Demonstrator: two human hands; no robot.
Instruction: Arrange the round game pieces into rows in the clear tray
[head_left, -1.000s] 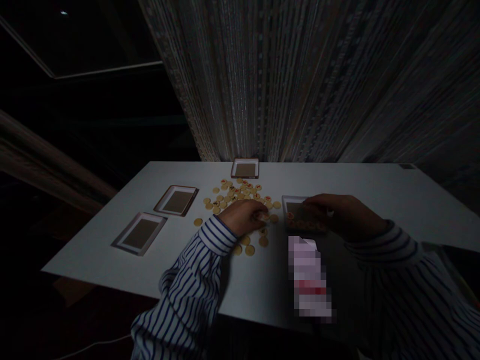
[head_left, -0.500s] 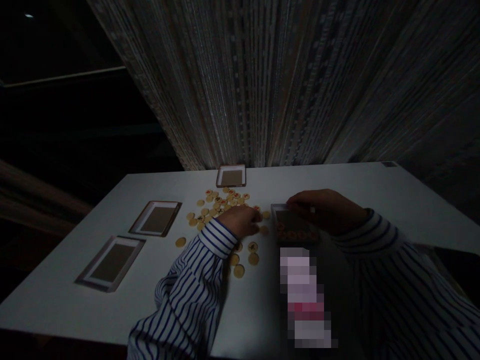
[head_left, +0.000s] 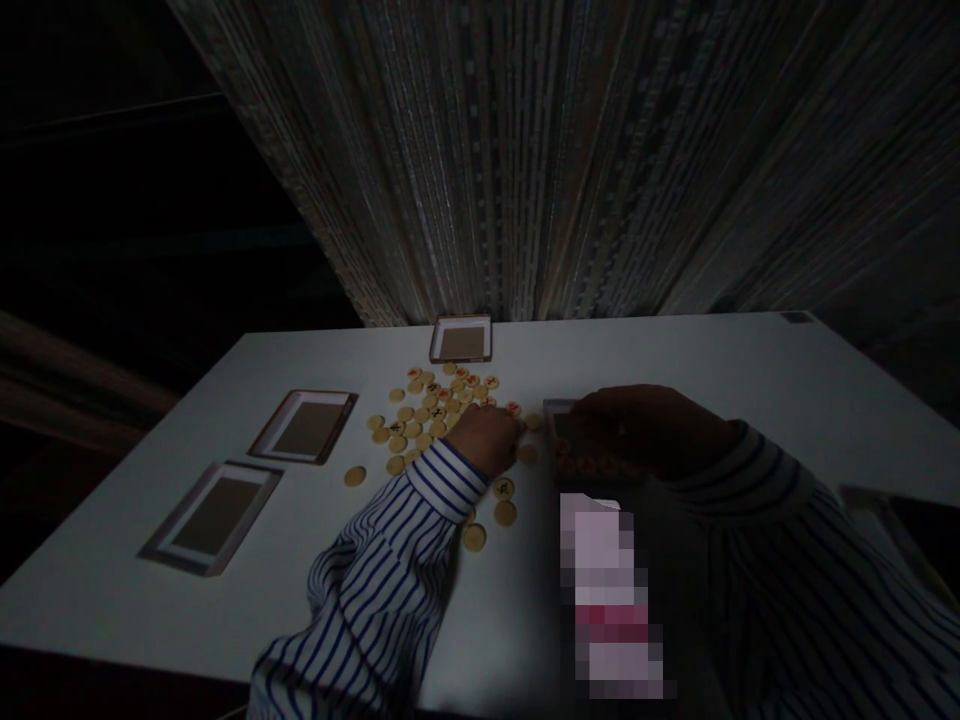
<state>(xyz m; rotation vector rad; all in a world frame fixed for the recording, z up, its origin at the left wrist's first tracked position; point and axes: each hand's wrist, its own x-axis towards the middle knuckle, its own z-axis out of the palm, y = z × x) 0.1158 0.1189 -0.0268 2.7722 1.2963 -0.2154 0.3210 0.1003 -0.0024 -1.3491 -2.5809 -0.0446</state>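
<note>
Many round wooden Chinese chess pieces [head_left: 424, 441], some with red or black characters facing up, lie loose on the white table [head_left: 495, 620]. My left hand [head_left: 487, 437] is over the right side of this spread, fingers curled down beside a red-marked piece [head_left: 513, 409]. Whatever its fingertips hold is hidden. To the right, a shallow tray [head_left: 559, 410] has a row of pieces [head_left: 587, 465] along its near side. My right hand [head_left: 649, 428] arches over that tray in deep shadow, fingers bent and together; what they grip cannot be made out.
Two shallow trays, one farther [head_left: 346, 420] and one nearer [head_left: 154, 556], stand on the left. Another tray [head_left: 461, 322] is at the back edge, before a string curtain [head_left: 450, 180]. A blurred-out patch [head_left: 604, 570] covers something below the right-hand tray. A dark object [head_left: 926, 535] lies at the right.
The view has shifted slightly, so the table sits a little higher in it. My left hand has moved slightly right across the pieces. My right hand stays over the tray.
</note>
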